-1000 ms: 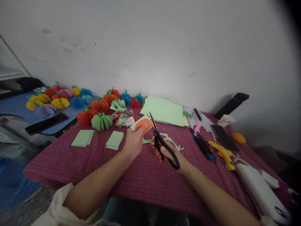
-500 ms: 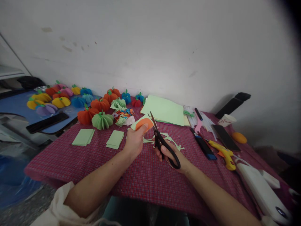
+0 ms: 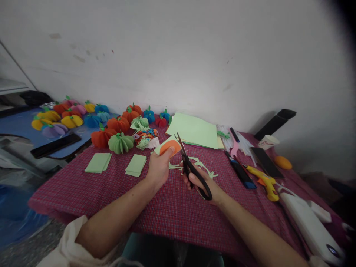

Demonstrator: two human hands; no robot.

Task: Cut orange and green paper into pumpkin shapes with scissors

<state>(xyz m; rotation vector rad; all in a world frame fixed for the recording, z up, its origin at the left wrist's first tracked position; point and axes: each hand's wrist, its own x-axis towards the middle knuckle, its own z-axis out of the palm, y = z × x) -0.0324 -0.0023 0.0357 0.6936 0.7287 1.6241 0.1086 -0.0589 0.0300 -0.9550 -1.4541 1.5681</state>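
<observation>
Pinched in my left hand (image 3: 160, 167) is light green paper (image 3: 164, 142) with a rounded orange paper piece (image 3: 171, 147) lying on top of it. My right hand (image 3: 198, 181) has its fingers through the handles of black-handled scissors (image 3: 190, 163). Their blades point up and away, slightly parted, at the right edge of the held paper. Light green paper offcuts (image 3: 204, 167) lie on the cloth beyond my right hand. Two small stacks of green paper, a left stack (image 3: 98, 162) and a nearer stack (image 3: 136, 165), rest left of my left hand.
Several folded-paper pumpkins, one green (image 3: 121, 142), stand at the back left beside a scrap pile (image 3: 146, 139). Large green sheets (image 3: 194, 129) lie against the wall. On the right are a utility knife (image 3: 241, 172), a yellow glue gun (image 3: 264, 180), a paper cup (image 3: 268, 142) and a white power strip (image 3: 308, 222).
Hardly anything differs. The scissors and my right hand have shifted very slightly left, still beside the paper in my left hand.
</observation>
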